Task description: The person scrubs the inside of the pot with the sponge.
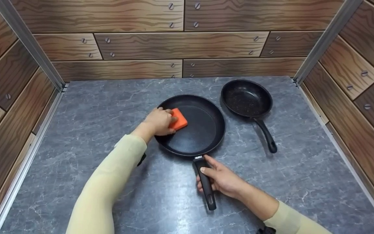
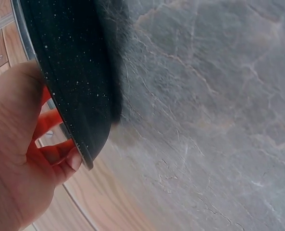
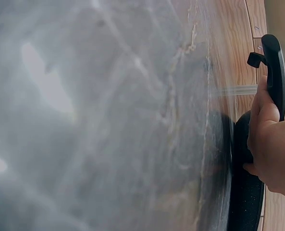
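A large black frying pan (image 1: 196, 130) lies in the middle of the grey marbled table, its handle (image 1: 206, 185) toward the person. Over the pan's left side, my left hand (image 1: 161, 122) holds an orange sponge (image 1: 180, 119) against the inner surface. The left wrist view has this hand (image 2: 17, 149) at the rim, with the pan's speckled outer wall (image 2: 75, 72) beside it. My right hand (image 1: 224, 180) grips the handle from the right, thumb on top, fingers wrapped underneath. In the right wrist view the hand (image 3: 274, 149) is round the handle (image 3: 275, 72), partly hiding it.
A smaller black frying pan (image 1: 247, 99) sits at the back right, its handle (image 1: 266, 136) angled toward the front right. Wood-patterned panels (image 1: 180, 45) wall the table (image 1: 102, 104) at the back and both sides, with metal rails (image 1: 34, 48) at the corners.
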{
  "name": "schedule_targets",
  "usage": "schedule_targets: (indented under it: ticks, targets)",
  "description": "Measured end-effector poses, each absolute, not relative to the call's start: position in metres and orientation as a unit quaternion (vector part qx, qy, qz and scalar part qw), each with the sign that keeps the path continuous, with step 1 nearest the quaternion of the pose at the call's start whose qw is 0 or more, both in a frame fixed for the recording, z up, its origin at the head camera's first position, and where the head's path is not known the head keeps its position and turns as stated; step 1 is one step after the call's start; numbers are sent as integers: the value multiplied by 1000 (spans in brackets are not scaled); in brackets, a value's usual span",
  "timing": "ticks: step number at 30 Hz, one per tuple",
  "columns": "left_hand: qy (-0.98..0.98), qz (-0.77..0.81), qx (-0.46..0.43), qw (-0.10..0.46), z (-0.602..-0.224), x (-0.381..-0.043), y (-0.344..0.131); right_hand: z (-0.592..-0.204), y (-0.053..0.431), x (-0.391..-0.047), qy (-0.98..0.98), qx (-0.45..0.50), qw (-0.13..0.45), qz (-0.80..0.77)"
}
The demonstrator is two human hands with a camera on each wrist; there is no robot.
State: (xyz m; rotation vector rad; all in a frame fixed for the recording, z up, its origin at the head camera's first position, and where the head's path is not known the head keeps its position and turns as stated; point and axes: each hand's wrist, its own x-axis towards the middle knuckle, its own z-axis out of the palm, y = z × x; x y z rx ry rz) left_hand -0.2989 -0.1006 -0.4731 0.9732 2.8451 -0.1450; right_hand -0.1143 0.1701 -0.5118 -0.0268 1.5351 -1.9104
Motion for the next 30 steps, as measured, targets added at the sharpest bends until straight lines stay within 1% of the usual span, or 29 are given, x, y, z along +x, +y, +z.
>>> schedule_targets:
  ticks: [9, 17, 30]
  targets:
    - [940, -23, 332, 69, -473, -294, -106, -512, 170, -114, 590, -8, 337, -733]
    - [934, -21, 354, 49, -475, -287, -110, -513, 170, -115, 589, -11, 340, -733]
    - [928, -3, 367, 61, -476, -278, -115, -513, 170, -115, 591, -13, 340, -731]
